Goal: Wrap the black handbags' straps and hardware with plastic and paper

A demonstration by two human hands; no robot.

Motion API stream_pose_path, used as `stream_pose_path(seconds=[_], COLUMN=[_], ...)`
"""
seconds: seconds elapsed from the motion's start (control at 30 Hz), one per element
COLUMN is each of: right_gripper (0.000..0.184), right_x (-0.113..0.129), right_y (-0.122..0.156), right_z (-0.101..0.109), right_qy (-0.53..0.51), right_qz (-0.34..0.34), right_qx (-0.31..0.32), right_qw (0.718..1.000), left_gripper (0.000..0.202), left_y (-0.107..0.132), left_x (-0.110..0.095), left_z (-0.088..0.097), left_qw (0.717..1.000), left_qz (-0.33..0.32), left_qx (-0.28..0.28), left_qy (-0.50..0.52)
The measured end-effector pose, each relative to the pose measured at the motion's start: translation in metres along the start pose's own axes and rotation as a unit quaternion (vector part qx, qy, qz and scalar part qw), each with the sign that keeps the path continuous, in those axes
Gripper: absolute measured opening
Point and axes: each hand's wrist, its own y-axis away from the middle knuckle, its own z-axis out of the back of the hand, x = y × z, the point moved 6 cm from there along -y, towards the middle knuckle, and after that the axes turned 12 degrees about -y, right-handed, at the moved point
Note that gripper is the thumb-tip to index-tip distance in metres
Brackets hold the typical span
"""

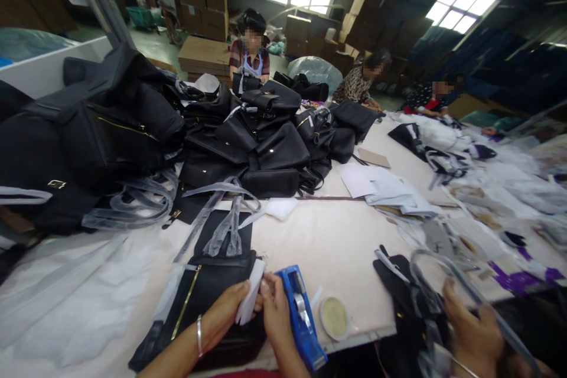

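A black bag [217, 283] with a gold zipper lies on the table in front of me. Over its right side my left hand [234, 302] pinches a folded white strip [251, 290], which looks like paper or thin foam. Fingers of my right hand [271, 298] close on the strip's right edge. Close beside that hand is a blue tape dispenser [297, 313] with a roll in it. Clear plastic-wrapped straps [228, 227] rest at the bag's far end. A small round tub [334, 318] with yellowish contents sits right of the dispenser.
Black bags [266, 153] are heaped across the table's far side and left. White sheets [385, 189] lie right of centre, white wrapping [75, 301] at left. At right a co-worker's hand [472, 322] handles a wrapped strap over another black bag [394, 271]. Several people work beyond.
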Motion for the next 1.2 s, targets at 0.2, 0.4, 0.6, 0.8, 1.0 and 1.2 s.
stream_pose_path(seconds=[0.2,0.4,0.6,0.8,1.0,1.2], right_gripper=[0.032,0.033,0.027,0.021,0.022,0.035], right_x=[-0.014,-0.021,-0.018,-0.008,-0.004,-0.019], right_y=[0.027,0.03,0.029,0.03,0.034,0.038], right_z=[-0.015,-0.024,-0.023,-0.024,-0.023,-0.016], right_qy=[0.013,-0.035,-0.01,0.089,0.213,0.228], right_qz=[0.006,0.014,0.013,0.073,0.178,0.172], right_qx=[-0.018,0.002,-0.021,-0.043,-0.072,-0.069], right_qw=[1.0,0.999,1.0,0.992,0.958,0.956], left_gripper=[0.044,0.039,0.035,0.043,0.045,0.044], left_y=[0.004,0.007,0.01,0.006,-0.007,-0.016], left_x=[-0.006,-0.009,-0.014,-0.008,0.006,0.014], left_z=[-0.005,-0.004,-0.009,-0.008,-0.001,-0.001], left_qw=[0.998,0.997,0.996,0.998,0.997,0.993], left_qz=[-0.037,-0.036,-0.042,-0.037,-0.022,-0.018], left_qx=[0.028,0.038,0.051,0.029,-0.069,-0.101], left_qy=[0.033,0.053,0.053,0.03,-0.035,-0.062])
